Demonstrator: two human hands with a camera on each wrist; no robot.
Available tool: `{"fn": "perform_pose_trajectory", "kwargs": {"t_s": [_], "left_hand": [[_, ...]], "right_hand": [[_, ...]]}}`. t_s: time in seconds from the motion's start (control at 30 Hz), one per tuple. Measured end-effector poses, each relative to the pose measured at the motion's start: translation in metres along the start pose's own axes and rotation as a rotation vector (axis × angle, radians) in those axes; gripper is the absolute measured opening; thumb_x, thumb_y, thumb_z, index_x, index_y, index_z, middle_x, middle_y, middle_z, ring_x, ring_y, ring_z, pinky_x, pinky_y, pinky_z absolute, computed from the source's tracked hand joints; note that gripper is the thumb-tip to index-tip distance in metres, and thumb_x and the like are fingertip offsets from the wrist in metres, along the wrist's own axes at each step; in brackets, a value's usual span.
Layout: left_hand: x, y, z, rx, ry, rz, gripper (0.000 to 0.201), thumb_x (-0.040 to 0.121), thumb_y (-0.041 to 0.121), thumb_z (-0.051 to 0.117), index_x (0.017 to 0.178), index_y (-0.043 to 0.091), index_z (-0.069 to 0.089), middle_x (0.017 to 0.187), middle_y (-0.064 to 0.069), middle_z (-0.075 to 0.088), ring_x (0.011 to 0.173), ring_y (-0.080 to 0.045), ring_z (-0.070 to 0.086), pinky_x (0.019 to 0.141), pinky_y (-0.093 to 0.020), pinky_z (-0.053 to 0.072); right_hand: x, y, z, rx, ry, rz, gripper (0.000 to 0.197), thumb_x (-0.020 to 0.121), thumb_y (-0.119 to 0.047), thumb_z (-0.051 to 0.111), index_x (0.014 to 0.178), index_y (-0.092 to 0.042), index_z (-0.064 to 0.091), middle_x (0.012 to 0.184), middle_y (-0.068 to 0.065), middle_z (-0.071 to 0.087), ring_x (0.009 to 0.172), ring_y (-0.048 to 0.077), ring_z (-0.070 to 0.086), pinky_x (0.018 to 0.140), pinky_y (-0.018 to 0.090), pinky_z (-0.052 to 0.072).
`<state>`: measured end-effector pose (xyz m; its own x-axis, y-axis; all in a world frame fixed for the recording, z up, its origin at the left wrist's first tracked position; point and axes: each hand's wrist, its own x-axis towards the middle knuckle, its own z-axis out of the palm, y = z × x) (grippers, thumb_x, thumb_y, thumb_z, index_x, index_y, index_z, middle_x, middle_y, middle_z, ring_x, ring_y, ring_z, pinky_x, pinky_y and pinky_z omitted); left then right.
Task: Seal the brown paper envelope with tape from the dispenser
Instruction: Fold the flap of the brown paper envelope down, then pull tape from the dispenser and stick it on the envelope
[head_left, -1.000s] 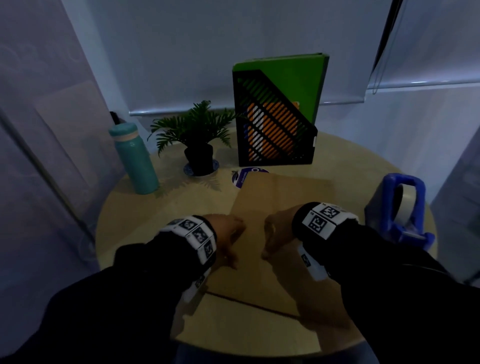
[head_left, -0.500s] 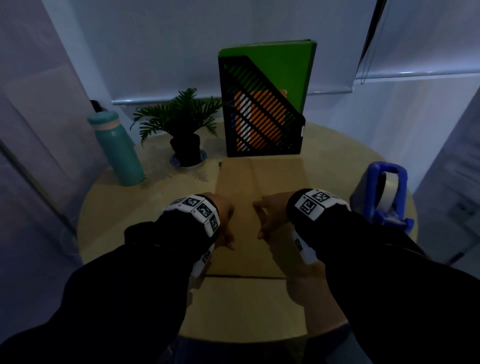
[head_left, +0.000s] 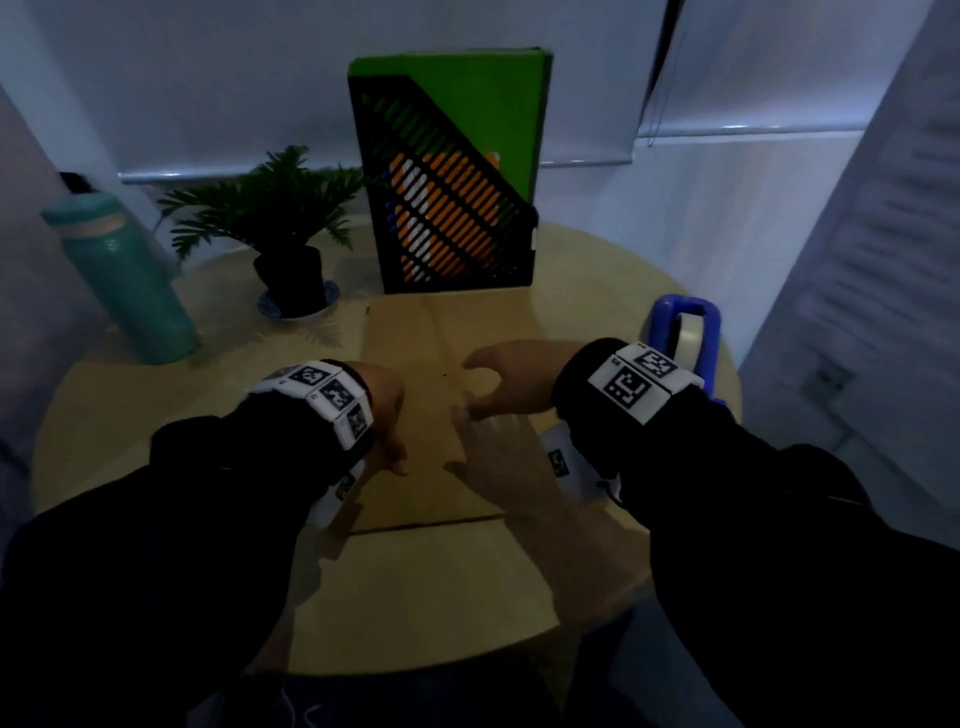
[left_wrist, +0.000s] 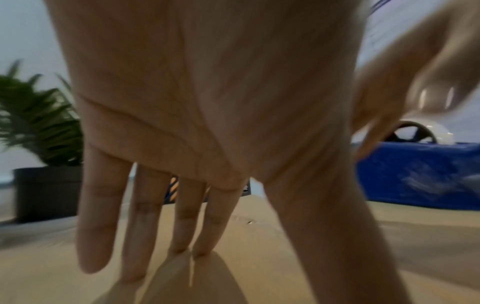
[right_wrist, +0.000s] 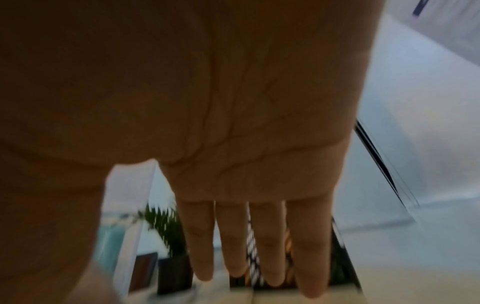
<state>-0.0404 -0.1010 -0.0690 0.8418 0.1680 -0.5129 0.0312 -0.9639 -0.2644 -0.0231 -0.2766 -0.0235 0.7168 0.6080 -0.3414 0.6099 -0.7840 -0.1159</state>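
Note:
The brown paper envelope (head_left: 415, 353) lies flat on the round table, its far end against the file holder. My left hand (head_left: 387, 415) rests on the envelope's left part; in the left wrist view its straight fingertips (left_wrist: 179, 246) touch the paper (left_wrist: 259, 257). Over the envelope's right part my right hand (head_left: 498, 382) hovers, thumb spread, holding nothing; the right wrist view shows its fingers (right_wrist: 259, 246) straight and off the surface. The blue tape dispenser (head_left: 685, 338) with a pale roll stands at the table's right edge, just beyond my right wrist, also visible from the left wrist (left_wrist: 415, 174).
A black mesh file holder (head_left: 452, 234) with a green folder stands at the back. Left of it are a small potted plant (head_left: 285, 234) and a teal bottle (head_left: 124, 280). Bare wooden table (head_left: 426, 597) lies between the envelope and the near edge.
The envelope went from slanted to straight and now reaches the file holder. My right hand has lifted off the paper and opened out. The left hand stays on it.

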Motion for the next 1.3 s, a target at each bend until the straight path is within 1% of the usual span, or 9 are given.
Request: {"fn": "perform_pose_trajectory", "kwargs": {"t_s": [0.13, 0.2, 0.33, 0.43, 0.63, 0.87, 1.0, 1.13, 1.3], "left_hand": [[0.001, 0.005, -0.005, 0.044, -0.111, -0.026, 0.079, 0.073, 0.059, 0.071, 0.13, 0.008, 0.052, 0.131, -0.01, 0.057, 0.114, -0.023, 0.055, 0.089, -0.031, 0.042], [0.0, 0.004, -0.01, 0.01, -0.088, -0.005, 0.07, 0.071, 0.062, 0.071, 0.113, 0.007, 0.062, 0.115, -0.007, 0.064, 0.102, -0.021, 0.06, 0.083, -0.031, 0.046], [-0.011, 0.013, -0.034, -0.191, 0.179, 0.092, 0.082, 0.076, 0.054, 0.07, 0.141, 0.012, 0.042, 0.141, -0.004, 0.048, 0.125, -0.024, 0.048, 0.105, -0.034, 0.039], [-0.021, 0.037, -0.061, -0.266, 0.358, 0.176, 0.084, 0.082, 0.053, 0.064, 0.15, 0.018, 0.027, 0.155, -0.006, 0.031, 0.139, -0.025, 0.034, 0.112, -0.037, 0.032], [-0.033, 0.087, -0.09, -0.406, 0.585, 0.382, 0.048, 0.093, 0.043, 0.054, 0.136, 0.024, 0.05, 0.142, 0.0, 0.048, 0.128, -0.02, 0.047, 0.102, -0.034, 0.038], [-0.04, 0.134, -0.086, -0.639, 0.309, 0.682, 0.051, 0.085, 0.05, 0.061, 0.127, 0.022, 0.06, 0.127, 0.007, 0.061, 0.114, -0.008, 0.057, 0.099, -0.033, 0.046], [-0.04, 0.153, -0.081, -0.64, 0.266, 0.716, 0.049, 0.074, 0.044, 0.076, 0.116, 0.021, 0.065, 0.114, 0.007, 0.067, 0.105, -0.011, 0.06, 0.089, -0.029, 0.048], [-0.033, 0.158, -0.079, -0.719, 0.267, 0.737, 0.032, 0.074, 0.033, 0.079, 0.101, 0.016, 0.072, 0.096, 0.002, 0.072, 0.091, -0.013, 0.067, 0.087, -0.036, 0.053], [-0.03, 0.157, -0.079, -0.834, 0.166, 0.758, 0.029, 0.075, 0.024, 0.079, 0.103, 0.018, 0.074, 0.098, 0.002, 0.074, 0.093, -0.01, 0.069, 0.092, -0.033, 0.053]], "right_hand": [[-0.026, 0.013, -0.009, 0.014, 0.116, -0.005, 0.076, 0.091, -0.057, 0.048, 0.151, -0.018, 0.024, 0.157, 0.002, 0.027, 0.142, 0.023, 0.031, 0.114, 0.036, 0.029], [-0.04, 0.022, -0.011, 0.065, 0.221, -0.014, 0.07, 0.092, -0.055, 0.048, 0.149, -0.018, 0.03, 0.154, 0.001, 0.033, 0.139, 0.021, 0.035, 0.111, 0.034, 0.031], [-0.061, 0.049, -0.008, 0.251, 0.464, -0.051, 0.05, 0.097, -0.045, 0.042, 0.14, -0.019, 0.045, 0.145, 0.001, 0.047, 0.129, 0.018, 0.047, 0.107, 0.03, 0.036], [-0.066, 0.073, -0.005, 0.318, 0.575, -0.023, 0.042, 0.102, -0.035, 0.036, 0.137, -0.014, 0.047, 0.149, 0.003, 0.04, 0.144, 0.019, 0.027, 0.115, 0.026, 0.018], [-0.072, 0.11, -0.004, 0.626, 0.531, 0.146, 0.055, 0.101, -0.044, 0.031, 0.147, -0.014, 0.032, 0.156, 0.002, 0.028, 0.148, 0.018, 0.015, 0.121, 0.035, 0.012], [-0.079, 0.14, -0.001, 0.54, 0.425, 0.233, 0.066, 0.098, -0.05, 0.032, 0.151, -0.012, 0.022, 0.16, 0.005, 0.017, 0.149, 0.019, 0.012, 0.12, 0.035, 0.013], [-0.066, 0.165, 0.003, 0.464, 0.388, 0.335, 0.059, 0.094, -0.058, 0.033, 0.117, -0.008, 0.051, 0.117, 0.004, 0.042, 0.133, 0.03, 0.036, 0.112, 0.044, 0.028], [-0.056, 0.175, 0.009, 0.489, 0.383, 0.33, 0.074, 0.08, -0.077, 0.028, 0.108, -0.013, 0.049, 0.13, 0.016, 0.047, 0.118, 0.023, 0.048, 0.106, 0.047, 0.036], [-0.05, 0.184, 0.003, 0.458, 0.368, 0.351, 0.069, 0.092, -0.065, 0.027, 0.113, -0.005, 0.053, 0.116, 0.01, 0.051, 0.113, 0.03, 0.053, 0.101, 0.041, 0.038]]}}
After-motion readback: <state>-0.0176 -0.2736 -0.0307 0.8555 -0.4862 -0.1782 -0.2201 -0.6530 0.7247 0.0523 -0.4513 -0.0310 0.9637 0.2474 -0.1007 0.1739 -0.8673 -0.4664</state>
